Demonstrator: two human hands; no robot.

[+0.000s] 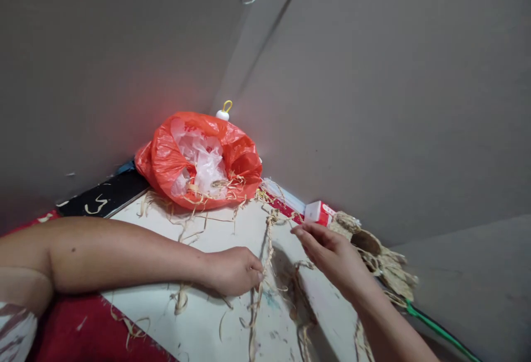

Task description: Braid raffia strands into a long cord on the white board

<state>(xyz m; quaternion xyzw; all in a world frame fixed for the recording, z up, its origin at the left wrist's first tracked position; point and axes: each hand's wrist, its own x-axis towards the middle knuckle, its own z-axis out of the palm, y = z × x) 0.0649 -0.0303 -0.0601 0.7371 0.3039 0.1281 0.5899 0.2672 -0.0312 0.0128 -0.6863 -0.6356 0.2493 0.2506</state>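
A knotted cord of pale dry fibre [270,234] runs down the middle of the white board [161,236]. My left hand [237,270] is closed on this cord, with thumb and fingers pinched at its right side. To the right of the cord, my right hand [321,243] is raised over the board, thumb and fingertips pressed together near a thin fibre strand; whether the strand is between them is too small to tell. Loose fibre scraps lie about the board, and more strands hang below my left hand.
An open red plastic bag [166,154] with white plastic inside stands in the corner. Behind it is a white object with a yellow loop [223,114]. On the right are a red-and-white box [318,212], woven fibre pieces [392,268] and a green strip [440,329]. Grey walls rise behind.
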